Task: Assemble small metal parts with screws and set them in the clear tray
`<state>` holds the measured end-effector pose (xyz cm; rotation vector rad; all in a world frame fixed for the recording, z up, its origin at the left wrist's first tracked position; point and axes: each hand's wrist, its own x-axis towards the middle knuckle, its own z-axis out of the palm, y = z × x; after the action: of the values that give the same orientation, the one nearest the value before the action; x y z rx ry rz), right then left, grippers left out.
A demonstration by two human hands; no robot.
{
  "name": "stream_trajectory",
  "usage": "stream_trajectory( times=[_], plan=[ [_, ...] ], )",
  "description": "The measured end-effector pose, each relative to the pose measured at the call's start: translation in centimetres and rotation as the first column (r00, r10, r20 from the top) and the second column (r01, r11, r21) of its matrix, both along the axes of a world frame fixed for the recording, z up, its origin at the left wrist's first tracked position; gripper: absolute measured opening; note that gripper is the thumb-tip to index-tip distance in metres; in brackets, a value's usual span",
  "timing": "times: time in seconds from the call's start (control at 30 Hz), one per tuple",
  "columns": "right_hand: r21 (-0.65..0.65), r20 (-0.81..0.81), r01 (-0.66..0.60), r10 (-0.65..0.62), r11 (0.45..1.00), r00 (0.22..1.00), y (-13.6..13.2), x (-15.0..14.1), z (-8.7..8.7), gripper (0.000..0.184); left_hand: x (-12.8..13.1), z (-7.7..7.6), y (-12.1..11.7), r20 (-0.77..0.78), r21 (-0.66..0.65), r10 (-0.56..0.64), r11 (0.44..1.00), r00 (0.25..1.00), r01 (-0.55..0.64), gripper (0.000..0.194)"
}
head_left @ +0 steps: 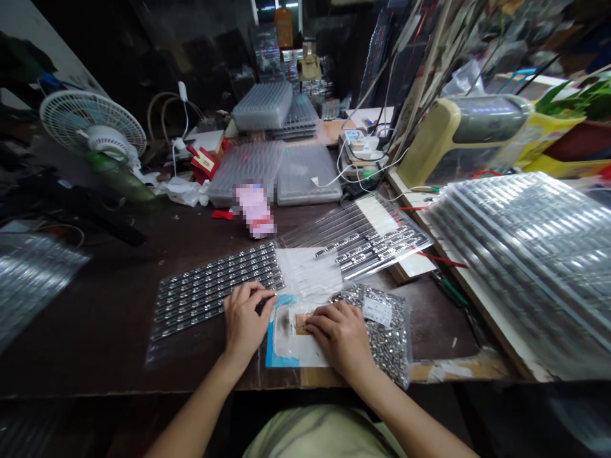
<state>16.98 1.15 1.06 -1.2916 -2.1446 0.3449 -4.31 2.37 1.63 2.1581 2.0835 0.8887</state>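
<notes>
My left hand [245,316] is closed in a pinch, thumb and index fingertip nearly meeting; whatever is between them is too small to name. It lies against the lower right edge of a ribbed clear tray [205,296] filled with rows of small dark and silver parts. My right hand [342,332] has its fingertips pressed together at a small brown piece [301,324] in a shallow clear dish [284,343]. What those fingertips grip is hidden. Under the dish is a blue and white sheet [305,356]. Beside my right hand lies a clear bag of small metal parts [394,346].
Another ribbed tray [329,235], partly filled, slants behind the dish. Stacked clear trays [520,254] stand at right, near green-handled pliers [449,289]. A pixelated pink item [256,210], more trays [310,172] and a fan [95,124] are farther back.
</notes>
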Motion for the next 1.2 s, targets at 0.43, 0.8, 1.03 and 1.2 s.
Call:
stream_trajectory(
  times=[0.43, 0.8, 1.03, 1.2],
  plan=[
    [0.105, 0.114, 0.131, -0.143, 0.986, 0.983, 0.6, 2.1, 1.1, 0.016, 0.1, 1.7, 1.4, -0.052, 0.037, -0.08, 0.996, 0.995, 0.082, 0.014],
    [0.129, 0.287, 0.023, -0.059, 0.991, 0.956, 0.6, 2.4, 0.1, 0.009, 7.8, 2.0, 11.2, 0.137, -0.136, -0.229, 0.959, 0.964, 0.248, 0.006],
    [0.15, 0.357, 0.003, -0.057, 0.989, 0.932, 0.6, 2.5, 0.2, 0.007, 3.8, 2.8, 5.1, 0.839, -0.273, -0.034, 0.837, 0.543, 0.474, 0.035],
    [0.168, 0.388, -0.019, -0.048, 0.986, 0.92, 0.7, 2.4, 0.4, 0.005, 3.0, 2.2, -0.2, 0.916, -0.399, 0.268, 0.695, 0.3, 0.598, 0.04]
  ],
)
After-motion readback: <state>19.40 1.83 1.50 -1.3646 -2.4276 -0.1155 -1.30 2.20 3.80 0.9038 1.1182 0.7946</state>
